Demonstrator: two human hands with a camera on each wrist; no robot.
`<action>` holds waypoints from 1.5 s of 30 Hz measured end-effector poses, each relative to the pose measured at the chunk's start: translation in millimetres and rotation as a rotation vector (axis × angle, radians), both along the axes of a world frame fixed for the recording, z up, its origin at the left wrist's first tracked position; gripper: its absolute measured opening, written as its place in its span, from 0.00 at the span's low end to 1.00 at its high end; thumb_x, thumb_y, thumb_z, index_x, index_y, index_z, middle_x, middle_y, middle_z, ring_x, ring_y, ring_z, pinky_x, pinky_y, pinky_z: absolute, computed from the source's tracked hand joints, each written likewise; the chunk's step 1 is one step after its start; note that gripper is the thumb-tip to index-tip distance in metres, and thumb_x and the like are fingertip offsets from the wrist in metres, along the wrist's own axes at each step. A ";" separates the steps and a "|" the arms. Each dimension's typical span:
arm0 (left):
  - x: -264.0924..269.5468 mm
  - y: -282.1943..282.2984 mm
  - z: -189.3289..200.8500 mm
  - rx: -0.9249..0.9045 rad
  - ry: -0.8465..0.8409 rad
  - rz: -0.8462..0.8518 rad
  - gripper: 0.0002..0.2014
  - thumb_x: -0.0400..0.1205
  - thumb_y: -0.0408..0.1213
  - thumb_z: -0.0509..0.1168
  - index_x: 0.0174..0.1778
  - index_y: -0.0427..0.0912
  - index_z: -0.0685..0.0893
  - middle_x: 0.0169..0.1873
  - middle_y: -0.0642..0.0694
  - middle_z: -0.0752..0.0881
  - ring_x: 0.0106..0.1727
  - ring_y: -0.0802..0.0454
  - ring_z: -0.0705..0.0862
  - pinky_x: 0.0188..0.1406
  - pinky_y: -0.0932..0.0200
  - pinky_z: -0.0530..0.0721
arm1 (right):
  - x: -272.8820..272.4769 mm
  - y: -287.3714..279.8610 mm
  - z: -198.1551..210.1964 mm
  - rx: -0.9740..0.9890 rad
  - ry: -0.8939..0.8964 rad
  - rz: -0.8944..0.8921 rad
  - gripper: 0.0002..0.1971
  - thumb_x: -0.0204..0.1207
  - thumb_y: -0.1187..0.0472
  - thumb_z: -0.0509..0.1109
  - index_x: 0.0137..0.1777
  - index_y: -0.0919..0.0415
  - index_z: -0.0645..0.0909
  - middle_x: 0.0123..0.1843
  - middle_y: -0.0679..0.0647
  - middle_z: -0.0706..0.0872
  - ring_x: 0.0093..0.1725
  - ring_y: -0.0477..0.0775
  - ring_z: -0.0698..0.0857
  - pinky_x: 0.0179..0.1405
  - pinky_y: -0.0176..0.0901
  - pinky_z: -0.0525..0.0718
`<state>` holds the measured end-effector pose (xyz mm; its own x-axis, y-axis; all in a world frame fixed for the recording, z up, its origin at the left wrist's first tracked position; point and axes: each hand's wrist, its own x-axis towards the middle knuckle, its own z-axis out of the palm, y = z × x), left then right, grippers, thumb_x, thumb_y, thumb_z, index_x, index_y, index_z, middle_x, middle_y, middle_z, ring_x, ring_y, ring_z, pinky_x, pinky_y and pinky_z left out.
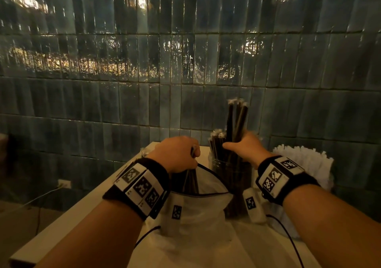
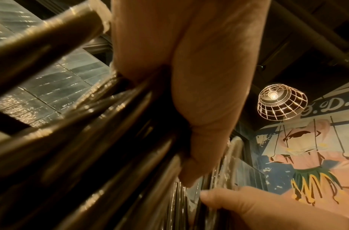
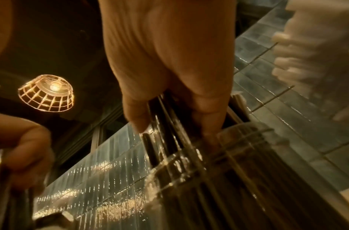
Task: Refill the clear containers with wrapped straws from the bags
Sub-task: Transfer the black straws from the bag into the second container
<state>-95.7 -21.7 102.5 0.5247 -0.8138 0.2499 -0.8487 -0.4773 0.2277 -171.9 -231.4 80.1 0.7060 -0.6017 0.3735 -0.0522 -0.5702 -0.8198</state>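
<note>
Both hands' grip clamps black straws: left hand [image 1: 177,154] at bag [image 1: 198,208], right hand [image 1: 245,148] over jar [image 1: 233,177].

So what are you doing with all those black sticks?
They are wrapped straws. The right hand holds a bunch of black straws upright in the clear container, which already has many inside. The left hand grips more straws sticking out of the white bag on the table. White wrapped straws stand farther right.
</note>
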 end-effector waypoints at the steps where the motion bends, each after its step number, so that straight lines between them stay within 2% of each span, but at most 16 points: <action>1: 0.3 0.1 0.1 0.001 0.001 0.000 0.08 0.77 0.43 0.69 0.45 0.59 0.76 0.42 0.58 0.76 0.48 0.55 0.78 0.49 0.57 0.80 | 0.0 1.9 0.9 -0.001 0.009 0.013 0.26 0.65 0.56 0.81 0.60 0.48 0.74 0.48 0.41 0.81 0.44 0.41 0.80 0.39 0.37 0.76; 3: 0.1 0.2 0.4 0.006 0.009 0.000 0.08 0.77 0.43 0.69 0.45 0.59 0.76 0.42 0.58 0.76 0.48 0.54 0.78 0.50 0.56 0.81 | -0.3 5.2 3.1 0.014 -0.011 0.012 0.34 0.60 0.50 0.83 0.64 0.48 0.70 0.46 0.36 0.78 0.43 0.37 0.77 0.41 0.38 0.75; 7: -0.7 -0.3 0.7 0.008 0.017 0.005 0.09 0.77 0.43 0.69 0.45 0.59 0.76 0.44 0.57 0.77 0.49 0.54 0.79 0.50 0.56 0.81 | -1.9 11.7 9.3 -0.077 -0.130 -0.058 0.44 0.62 0.51 0.82 0.75 0.49 0.61 0.49 0.38 0.77 0.49 0.45 0.79 0.48 0.43 0.75; 10: -0.7 -0.4 0.5 0.011 0.018 0.012 0.09 0.77 0.44 0.69 0.45 0.60 0.75 0.44 0.57 0.77 0.49 0.54 0.79 0.51 0.55 0.81 | -0.7 20.2 18.5 -0.228 -0.237 -0.088 0.49 0.64 0.55 0.81 0.79 0.47 0.53 0.61 0.48 0.77 0.60 0.51 0.79 0.55 0.43 0.75; 12: -1.0 -0.3 0.5 0.012 0.021 0.018 0.09 0.77 0.44 0.69 0.44 0.61 0.74 0.43 0.58 0.77 0.50 0.53 0.79 0.53 0.53 0.82 | 1.5 24.1 26.6 -0.332 -0.312 -0.127 0.50 0.65 0.56 0.81 0.81 0.47 0.51 0.74 0.54 0.70 0.71 0.53 0.72 0.62 0.41 0.69; 15: -1.8 -0.5 0.7 0.018 0.020 0.019 0.09 0.76 0.44 0.69 0.44 0.61 0.75 0.45 0.56 0.78 0.51 0.52 0.80 0.55 0.51 0.83 | 3.5 27.1 41.1 -0.564 -0.302 -0.165 0.49 0.67 0.51 0.79 0.81 0.46 0.50 0.79 0.54 0.60 0.75 0.54 0.66 0.64 0.39 0.67; 17: -1.6 -0.3 1.0 0.018 0.016 0.012 0.09 0.76 0.44 0.69 0.45 0.61 0.75 0.46 0.56 0.78 0.51 0.53 0.79 0.55 0.51 0.83 | 4.7 28.3 50.6 -0.713 -0.207 -0.188 0.48 0.67 0.45 0.77 0.81 0.42 0.50 0.81 0.52 0.54 0.79 0.59 0.59 0.70 0.51 0.70; 20: -1.7 -0.2 1.1 0.009 0.008 0.007 0.09 0.76 0.43 0.70 0.45 0.60 0.75 0.47 0.56 0.79 0.50 0.53 0.80 0.54 0.52 0.83 | 11.0 30.3 62.0 -0.882 -0.067 -0.188 0.43 0.70 0.39 0.71 0.80 0.34 0.48 0.83 0.51 0.48 0.82 0.66 0.48 0.73 0.65 0.65; 24: -2.7 1.0 1.1 -0.001 0.019 0.002 0.09 0.76 0.43 0.69 0.46 0.59 0.76 0.49 0.55 0.81 0.51 0.53 0.80 0.55 0.51 0.83 | 21.9 22.2 65.7 -1.052 0.038 -0.170 0.31 0.79 0.47 0.64 0.81 0.39 0.56 0.84 0.52 0.51 0.83 0.67 0.48 0.75 0.66 0.62; 27: -2.3 2.6 0.7 -0.011 0.019 -0.002 0.09 0.76 0.42 0.70 0.46 0.59 0.77 0.49 0.55 0.81 0.52 0.52 0.80 0.55 0.51 0.83 | 27.0 5.5 56.5 -1.007 0.190 -0.160 0.27 0.82 0.54 0.59 0.81 0.48 0.60 0.84 0.52 0.58 0.83 0.61 0.51 0.78 0.65 0.60; 31: 0.2 3.0 0.1 -0.016 0.025 -0.010 0.09 0.76 0.43 0.70 0.46 0.59 0.77 0.49 0.56 0.81 0.51 0.53 0.80 0.55 0.52 0.83 | 28.1 -11.8 36.2 -0.743 0.405 -0.124 0.28 0.84 0.47 0.53 0.82 0.55 0.57 0.84 0.53 0.57 0.81 0.58 0.59 0.77 0.59 0.62; 36: 2.0 3.5 0.9 -0.013 0.037 -0.009 0.09 0.76 0.42 0.70 0.46 0.59 0.78 0.49 0.55 0.82 0.51 0.53 0.81 0.54 0.51 0.83 | 26.3 -15.9 25.3 -0.659 0.486 -0.128 0.28 0.84 0.43 0.51 0.81 0.53 0.58 0.80 0.58 0.67 0.75 0.60 0.71 0.67 0.54 0.71; 40: 2.5 3.4 0.3 -0.023 0.035 -0.010 0.09 0.75 0.42 0.70 0.44 0.60 0.77 0.47 0.57 0.81 0.50 0.53 0.81 0.53 0.52 0.84 | 27.4 -16.7 24.7 -0.659 0.441 -0.097 0.23 0.83 0.50 0.58 0.78 0.52 0.66 0.77 0.57 0.72 0.72 0.59 0.74 0.64 0.51 0.73; 41: 2.7 3.2 0.1 -0.022 0.034 -0.009 0.09 0.75 0.42 0.70 0.45 0.60 0.77 0.47 0.57 0.81 0.50 0.54 0.80 0.52 0.52 0.83 | 27.5 -17.5 23.9 -0.672 0.417 -0.086 0.24 0.83 0.53 0.59 0.78 0.50 0.66 0.79 0.56 0.69 0.74 0.58 0.72 0.66 0.51 0.73; 43: 3.0 2.9 -0.1 -0.027 0.031 -0.010 0.09 0.75 0.42 0.70 0.45 0.59 0.77 0.47 0.57 0.81 0.49 0.54 0.80 0.51 0.54 0.83 | 27.5 -18.8 21.8 -0.707 0.356 -0.039 0.29 0.81 0.56 0.64 0.81 0.47 0.60 0.85 0.49 0.52 0.79 0.55 0.65 0.69 0.49 0.71; 45: 2.9 3.0 0.0 -0.031 0.032 -0.013 0.09 0.75 0.42 0.70 0.45 0.59 0.78 0.46 0.57 0.81 0.49 0.54 0.80 0.49 0.55 0.82 | 26.2 -18.5 21.5 -0.687 0.293 -0.015 0.37 0.79 0.58 0.69 0.82 0.42 0.52 0.84 0.43 0.36 0.78 0.54 0.66 0.63 0.46 0.75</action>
<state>-92.8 -18.7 102.5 0.5225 -0.8126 0.2582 -0.8467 -0.4586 0.2698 -145.7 -249.9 101.6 0.8281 -0.3107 0.4666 -0.2252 -0.9466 -0.2306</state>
